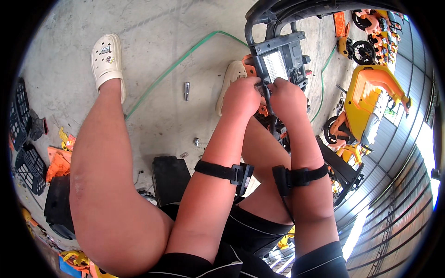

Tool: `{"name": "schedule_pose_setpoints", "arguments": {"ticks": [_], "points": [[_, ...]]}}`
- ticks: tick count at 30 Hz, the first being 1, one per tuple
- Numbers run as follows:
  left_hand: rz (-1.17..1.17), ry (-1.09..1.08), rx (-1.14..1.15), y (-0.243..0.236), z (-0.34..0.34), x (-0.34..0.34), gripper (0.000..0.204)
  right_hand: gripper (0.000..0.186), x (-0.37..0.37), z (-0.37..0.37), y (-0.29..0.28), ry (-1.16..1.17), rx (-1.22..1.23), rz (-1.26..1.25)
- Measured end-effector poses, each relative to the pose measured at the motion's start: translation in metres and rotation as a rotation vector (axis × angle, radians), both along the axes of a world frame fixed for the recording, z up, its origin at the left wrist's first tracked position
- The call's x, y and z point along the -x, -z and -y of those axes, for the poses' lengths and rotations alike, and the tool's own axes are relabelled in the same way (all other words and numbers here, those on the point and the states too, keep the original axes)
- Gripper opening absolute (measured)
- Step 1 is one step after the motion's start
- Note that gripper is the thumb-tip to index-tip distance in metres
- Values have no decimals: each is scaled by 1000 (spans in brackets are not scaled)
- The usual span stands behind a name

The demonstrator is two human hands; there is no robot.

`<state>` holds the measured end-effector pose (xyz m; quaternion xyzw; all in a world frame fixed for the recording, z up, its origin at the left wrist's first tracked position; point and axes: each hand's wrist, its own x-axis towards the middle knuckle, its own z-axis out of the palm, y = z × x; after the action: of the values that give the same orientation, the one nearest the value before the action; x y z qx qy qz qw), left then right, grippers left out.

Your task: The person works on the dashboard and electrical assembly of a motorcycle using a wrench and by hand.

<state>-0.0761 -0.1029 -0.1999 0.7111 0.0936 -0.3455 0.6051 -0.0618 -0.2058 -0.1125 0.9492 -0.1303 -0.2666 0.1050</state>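
Observation:
A black vehicle frame [282, 44] stands between my knees, with a dark plastic housing bearing a pale label [274, 62] and an orange panel [249, 66] at its side. My left hand [241, 96] is at the housing's lower left, fingers curled in against the frame. My right hand [287, 98] is just right of it, fingers bent down onto the housing's lower part beside a dark tube. What either hand grips is hidden behind the fingers. Black strapped devices are on both forearms.
A socket [187, 91] and a small fitting [196, 141] lie on the concrete floor [153, 55], crossed by a green hose [171, 65]. Orange and black parts [58, 164] lie at left, a black case [170, 180] below. Yellow scooters [366, 97] line the right.

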Motion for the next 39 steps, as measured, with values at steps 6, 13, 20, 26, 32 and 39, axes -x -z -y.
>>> {"name": "schedule_pose_setpoints", "arguments": {"ticks": [6,13,20,26,32,39], "points": [[-9,37,29,-2,-5,-5,31,15,-1,-6,-4,-215,80,-13],[-44,42,96,-2,-9,-6,30,36,-7,6,-5,99,-62,-83],[-52,17,27,2,-2,1,34,32,-2,14,5,-13,-70,-31],[12,-17,10,2,-3,2,31,23,0,-6,-2,-171,-62,44],[10,25,-1,-2,-4,-1,33,26,4,0,2,-93,-43,62],[41,-34,36,3,-5,4,31,38,-3,10,3,179,-161,19]]}}
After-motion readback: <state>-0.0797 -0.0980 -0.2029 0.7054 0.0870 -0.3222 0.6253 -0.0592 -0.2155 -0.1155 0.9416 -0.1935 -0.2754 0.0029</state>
